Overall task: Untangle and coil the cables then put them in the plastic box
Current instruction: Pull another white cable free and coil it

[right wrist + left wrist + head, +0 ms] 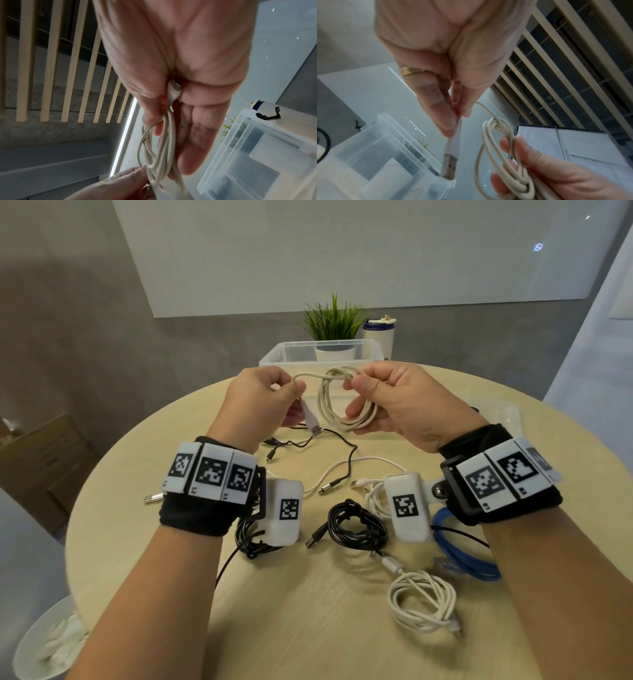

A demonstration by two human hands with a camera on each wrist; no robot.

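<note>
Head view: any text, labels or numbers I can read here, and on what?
No readable words.
Wall panel: small glowing mark, too blurred to read.
Wrist bands and camera housings: black-and-white square code markers only, plus tiny marks too small to read.
Bottle, plastic box, cables: none visible.

Round wooden table [308,628] — pale, light grain. At its far edge a potted green plant [334,328] in a white pot, and just right of it a white tumbler [378,335] with a dark blue band, upright. Whiteboard [342,251] on the grey wall behind — cardboard box [44,460] on the floor at left
</note>
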